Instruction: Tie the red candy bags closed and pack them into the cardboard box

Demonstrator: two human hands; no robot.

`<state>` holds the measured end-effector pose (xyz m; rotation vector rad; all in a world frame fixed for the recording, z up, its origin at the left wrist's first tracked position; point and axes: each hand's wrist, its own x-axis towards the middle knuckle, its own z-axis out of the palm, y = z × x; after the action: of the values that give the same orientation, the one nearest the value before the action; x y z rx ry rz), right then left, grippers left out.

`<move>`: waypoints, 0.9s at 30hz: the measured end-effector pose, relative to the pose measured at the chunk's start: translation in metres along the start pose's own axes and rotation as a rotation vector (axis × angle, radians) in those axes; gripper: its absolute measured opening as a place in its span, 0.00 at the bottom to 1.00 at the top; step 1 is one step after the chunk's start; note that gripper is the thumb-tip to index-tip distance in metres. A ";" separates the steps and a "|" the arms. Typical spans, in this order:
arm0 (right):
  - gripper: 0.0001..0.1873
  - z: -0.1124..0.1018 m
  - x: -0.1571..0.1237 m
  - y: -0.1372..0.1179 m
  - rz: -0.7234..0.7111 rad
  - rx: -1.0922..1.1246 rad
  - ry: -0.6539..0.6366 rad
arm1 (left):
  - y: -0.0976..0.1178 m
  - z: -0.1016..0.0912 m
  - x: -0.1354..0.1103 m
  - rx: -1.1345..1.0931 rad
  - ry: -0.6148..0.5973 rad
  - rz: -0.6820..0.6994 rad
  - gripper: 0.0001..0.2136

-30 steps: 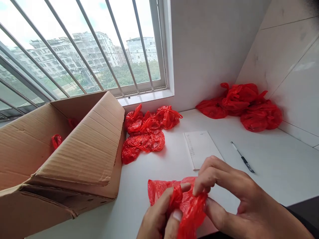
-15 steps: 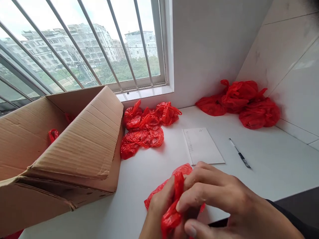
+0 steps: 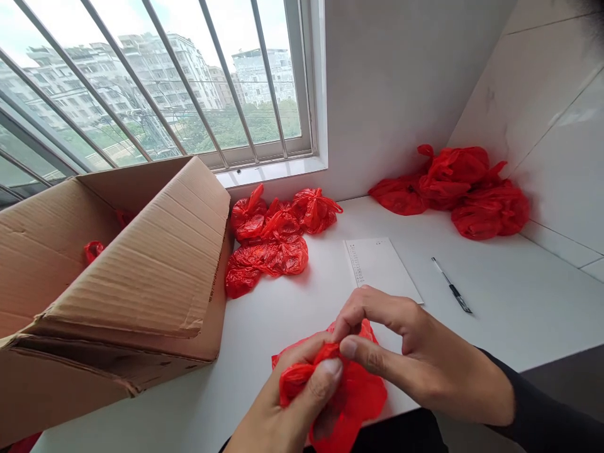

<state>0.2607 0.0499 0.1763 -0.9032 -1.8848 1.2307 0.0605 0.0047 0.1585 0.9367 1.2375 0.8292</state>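
A thin red plastic bag [image 3: 361,393] lies at the table's near edge, between my two hands. My left hand [image 3: 302,390] grips its gathered neck, thumb on top, with a loop of red plastic bulging beside the thumb. Thumb and fingertips of my right hand [image 3: 387,340] pinch the twisted plastic just to the right of the left thumb. The bag's lower part spreads out behind and below the hands. What it contains cannot be made out.
A large open cardboard box [image 3: 141,251] with red bags inside stands at left. Several knotted red bags [image 3: 268,251] sit against it, and more red bags [image 3: 453,189] lie in the far right corner. A notebook [image 3: 387,270] and a pen [image 3: 453,286] rest on the white table [image 3: 509,302].
My right hand has drawn back from covering the left and turned, now pinching the bag's neck at the fingertips. The left thumb has come into view on top of the plastic.
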 end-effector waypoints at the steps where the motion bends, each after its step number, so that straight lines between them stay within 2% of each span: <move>1: 0.02 0.000 -0.001 0.001 0.003 0.001 0.022 | 0.000 -0.002 0.003 -0.046 -0.058 0.000 0.25; 4: 0.01 0.002 -0.004 0.003 -0.032 -0.005 0.023 | 0.003 -0.007 0.011 -0.172 -0.169 0.010 0.19; 7: 0.01 0.004 -0.005 0.006 -0.113 -0.010 -0.052 | 0.007 -0.010 0.015 -0.141 -0.121 0.055 0.14; 9: 0.10 0.005 -0.002 0.011 -0.150 0.004 -0.049 | 0.009 -0.010 0.015 -0.074 -0.083 0.110 0.12; 12: 0.27 0.008 0.004 0.022 -0.133 0.019 -0.073 | 0.011 -0.009 0.012 0.031 -0.129 0.199 0.11; 14: 0.28 0.011 0.008 0.030 -0.085 0.016 -0.129 | 0.009 -0.009 0.010 0.120 -0.142 0.240 0.09; 15: 0.26 0.013 0.009 0.033 -0.064 0.014 -0.142 | 0.007 -0.010 0.011 0.170 -0.106 0.265 0.07; 17: 0.22 0.018 0.011 0.039 -0.052 0.006 -0.118 | -0.002 -0.011 0.014 0.306 0.051 0.393 0.05; 19: 0.20 0.023 0.013 0.044 -0.041 0.004 -0.075 | -0.014 -0.011 0.020 0.466 0.251 0.614 0.10; 21: 0.20 0.028 0.014 0.049 -0.008 0.001 -0.077 | -0.027 -0.012 0.028 0.589 0.389 0.830 0.15; 24: 0.20 0.032 0.016 0.057 0.041 0.007 -0.150 | -0.043 -0.014 0.035 0.667 0.431 0.987 0.21; 27: 0.15 0.031 0.017 0.061 0.045 0.069 -0.197 | -0.050 -0.021 0.038 0.739 0.420 1.014 0.26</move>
<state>0.2365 0.0692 0.1125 -0.8170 -1.9696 1.4481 0.0461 0.0222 0.0961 2.1660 1.4413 1.4328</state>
